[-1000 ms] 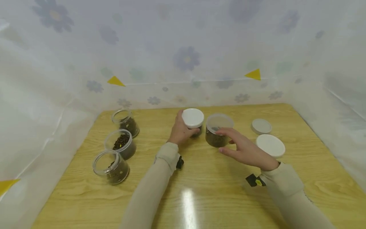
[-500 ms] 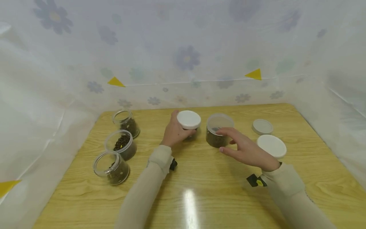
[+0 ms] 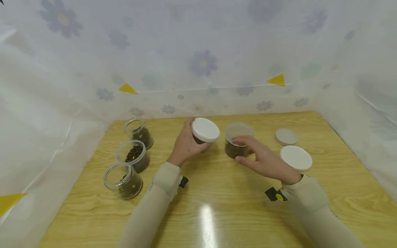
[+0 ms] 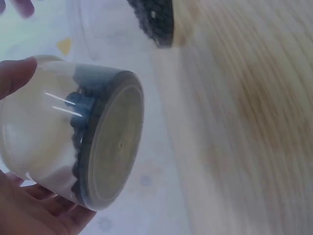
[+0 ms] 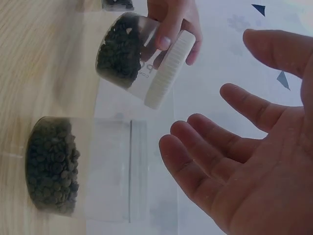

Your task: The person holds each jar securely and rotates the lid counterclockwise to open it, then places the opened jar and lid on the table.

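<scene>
In my left hand [image 3: 185,147] I grip a clear jar with a white lid [image 3: 205,130], tilted and raised off the table. Its base faces the left wrist camera, and dark pellets lie in the bottom of the lidded jar [image 4: 58,117]. To its right stands an uncovered clear jar [image 3: 231,148], upright, partly filled with dark pellets. My right hand [image 3: 265,161] hovers beside this second jar. From the right wrist, a gap shows between the spread fingers of the right hand [image 5: 259,161] and the uncovered jar [image 5: 107,169].
Three uncovered jars with dark contents line the left side: a back one [image 3: 142,136], a middle one [image 3: 141,162] and a front one [image 3: 130,186]. Two loose lids, one greyish [image 3: 286,137] and one white [image 3: 296,157], lie at the right. Patterned sheeting [image 3: 203,63] encloses the wooden table [image 3: 235,213].
My left hand has shifted left with the lidded jar, lifting it off the table and tilting it. The right hand and the uncovered jar have hardly moved.
</scene>
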The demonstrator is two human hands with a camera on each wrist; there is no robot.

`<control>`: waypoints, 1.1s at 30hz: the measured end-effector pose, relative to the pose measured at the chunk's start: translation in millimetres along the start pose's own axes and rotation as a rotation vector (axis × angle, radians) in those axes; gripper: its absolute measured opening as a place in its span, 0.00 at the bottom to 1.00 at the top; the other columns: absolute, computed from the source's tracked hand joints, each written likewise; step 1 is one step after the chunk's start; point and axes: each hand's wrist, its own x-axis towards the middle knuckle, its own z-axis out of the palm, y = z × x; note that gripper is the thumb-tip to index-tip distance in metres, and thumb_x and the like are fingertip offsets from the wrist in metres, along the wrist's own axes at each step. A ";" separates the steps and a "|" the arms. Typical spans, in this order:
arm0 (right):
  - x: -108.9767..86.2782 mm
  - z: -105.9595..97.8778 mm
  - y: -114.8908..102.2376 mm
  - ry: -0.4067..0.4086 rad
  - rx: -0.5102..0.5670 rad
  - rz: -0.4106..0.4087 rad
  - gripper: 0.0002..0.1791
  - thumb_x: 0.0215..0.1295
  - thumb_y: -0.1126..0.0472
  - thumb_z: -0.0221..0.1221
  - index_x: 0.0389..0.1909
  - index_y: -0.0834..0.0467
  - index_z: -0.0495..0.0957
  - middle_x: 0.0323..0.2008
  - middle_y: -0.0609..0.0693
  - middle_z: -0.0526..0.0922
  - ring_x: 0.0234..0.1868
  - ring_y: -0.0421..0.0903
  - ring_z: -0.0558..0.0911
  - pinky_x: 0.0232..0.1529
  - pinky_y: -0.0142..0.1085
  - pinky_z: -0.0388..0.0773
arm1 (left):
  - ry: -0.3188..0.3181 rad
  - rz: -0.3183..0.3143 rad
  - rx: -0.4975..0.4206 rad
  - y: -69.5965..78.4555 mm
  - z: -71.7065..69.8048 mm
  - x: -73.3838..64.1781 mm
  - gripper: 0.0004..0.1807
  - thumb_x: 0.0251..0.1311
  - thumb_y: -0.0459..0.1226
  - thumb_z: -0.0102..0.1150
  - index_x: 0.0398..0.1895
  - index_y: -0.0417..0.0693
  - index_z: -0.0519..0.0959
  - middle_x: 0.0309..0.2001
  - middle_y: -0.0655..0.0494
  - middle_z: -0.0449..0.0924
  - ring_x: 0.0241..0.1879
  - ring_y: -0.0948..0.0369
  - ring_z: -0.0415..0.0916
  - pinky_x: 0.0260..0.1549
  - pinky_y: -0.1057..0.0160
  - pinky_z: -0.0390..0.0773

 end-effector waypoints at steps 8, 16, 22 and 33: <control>17.4 0.7 -9.4 0.029 0.077 -0.023 0.28 0.70 0.61 0.59 0.69 0.60 0.65 0.67 0.57 0.69 0.63 0.57 0.73 0.53 0.53 0.79 | -0.031 0.151 0.034 26.6 -8.8 -12.6 0.51 0.43 0.45 0.78 0.72 0.50 0.60 0.60 0.53 0.74 0.57 0.56 0.76 0.56 0.50 0.78; 34.3 9.5 -21.6 0.027 0.101 0.061 0.38 0.68 0.52 0.62 0.74 0.56 0.57 0.72 0.57 0.61 0.63 0.55 0.71 0.53 0.52 0.77 | -0.085 0.334 0.148 54.2 -13.0 -29.5 0.52 0.47 0.51 0.74 0.74 0.44 0.59 0.60 0.51 0.76 0.51 0.57 0.77 0.48 0.56 0.81; 34.4 14.7 -29.3 0.039 0.089 0.120 0.47 0.62 0.46 0.67 0.76 0.54 0.54 0.73 0.57 0.61 0.62 0.58 0.72 0.53 0.55 0.77 | -0.042 0.382 0.218 65.8 -12.5 -39.9 0.52 0.48 0.54 0.71 0.73 0.43 0.60 0.57 0.50 0.78 0.48 0.57 0.78 0.44 0.56 0.81; 29.7 14.8 -28.1 0.107 0.172 0.107 0.44 0.60 0.54 0.68 0.74 0.55 0.58 0.69 0.58 0.65 0.62 0.61 0.72 0.50 0.55 0.79 | -0.146 0.284 0.160 70.3 -13.5 -49.4 0.59 0.46 0.56 0.75 0.76 0.46 0.53 0.63 0.52 0.71 0.58 0.57 0.71 0.58 0.53 0.76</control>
